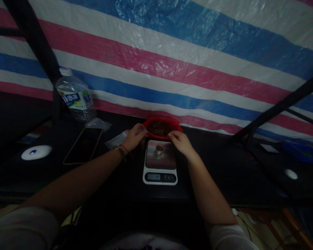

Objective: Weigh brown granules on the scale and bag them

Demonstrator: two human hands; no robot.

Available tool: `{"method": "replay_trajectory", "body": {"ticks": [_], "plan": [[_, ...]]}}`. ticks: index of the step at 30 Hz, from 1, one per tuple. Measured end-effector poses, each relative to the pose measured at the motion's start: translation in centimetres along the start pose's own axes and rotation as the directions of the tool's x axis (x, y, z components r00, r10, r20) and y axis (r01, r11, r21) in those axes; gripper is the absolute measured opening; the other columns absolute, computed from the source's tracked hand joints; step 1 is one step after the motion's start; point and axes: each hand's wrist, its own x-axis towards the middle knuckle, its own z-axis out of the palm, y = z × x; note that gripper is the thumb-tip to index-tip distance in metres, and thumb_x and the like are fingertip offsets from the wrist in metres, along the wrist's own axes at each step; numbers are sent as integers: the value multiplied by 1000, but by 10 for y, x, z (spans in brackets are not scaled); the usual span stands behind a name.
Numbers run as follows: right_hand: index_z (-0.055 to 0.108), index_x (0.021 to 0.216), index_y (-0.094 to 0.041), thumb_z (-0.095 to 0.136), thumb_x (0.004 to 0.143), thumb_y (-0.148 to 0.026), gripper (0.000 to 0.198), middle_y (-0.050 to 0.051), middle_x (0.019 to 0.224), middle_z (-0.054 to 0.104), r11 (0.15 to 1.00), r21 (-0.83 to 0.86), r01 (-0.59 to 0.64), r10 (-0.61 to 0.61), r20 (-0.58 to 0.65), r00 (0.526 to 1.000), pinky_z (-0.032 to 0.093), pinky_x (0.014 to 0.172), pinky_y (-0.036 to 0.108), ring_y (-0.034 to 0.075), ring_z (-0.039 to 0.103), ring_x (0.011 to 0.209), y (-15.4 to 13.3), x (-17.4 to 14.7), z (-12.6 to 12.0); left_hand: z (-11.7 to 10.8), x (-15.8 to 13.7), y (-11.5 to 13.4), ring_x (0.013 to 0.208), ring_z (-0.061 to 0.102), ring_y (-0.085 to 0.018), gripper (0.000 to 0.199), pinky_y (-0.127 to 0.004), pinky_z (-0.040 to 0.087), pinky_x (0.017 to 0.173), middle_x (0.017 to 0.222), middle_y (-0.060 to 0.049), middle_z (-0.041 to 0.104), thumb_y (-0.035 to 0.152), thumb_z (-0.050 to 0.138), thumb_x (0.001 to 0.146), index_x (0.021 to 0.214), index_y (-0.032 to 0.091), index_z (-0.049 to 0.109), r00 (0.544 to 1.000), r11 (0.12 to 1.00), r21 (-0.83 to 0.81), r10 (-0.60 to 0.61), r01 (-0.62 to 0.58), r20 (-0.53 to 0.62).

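Note:
A red plastic bowl (181,127) full of small brown grains or beans stands against the striped sheet. My left hand (134,137) is closed at the bowl's left edge, with some clear film by its fingers; what it grips is not plain. On the other side, my right hand (181,143) has its thumb and fingers pinched on the bowl's front right rim. Between my forearms lies a white kitchen scale (160,173) with a lit display. A small cup (159,149) holding brown bits stands on its plate.
Clear plastic bags (114,141) lie left of my left hand. Farther left are a phone (83,146), a large clear bottle (75,93) and a white mouse-shaped object (36,152). Dark metal bars (279,106) slant at both sides. A small white object (290,174) lies far right.

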Motion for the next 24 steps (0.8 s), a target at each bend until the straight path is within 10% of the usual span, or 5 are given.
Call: {"method": "replay_trajectory", "body": {"ticks": [9,24], "plan": [[76,84,-23,68,83,-26,9,5,96,65,938,264,227,-294,253,922,50,82,32,17,62,91,-30,-10,1,-1,-1,2,66,65,-15,28,-28,51,64,79,-1,66,43,61,82,94,20,53,998,998,7,56,-56,-24],[76,81,-22,71,81,-24,5,5,99,63,948,223,227,-275,212,938,49,86,33,17,62,95,-32,-10,9,1,-2,5,62,62,-12,28,-23,49,55,75,1,63,44,60,82,95,20,53,999,999,19,30,-30,-12]]}}
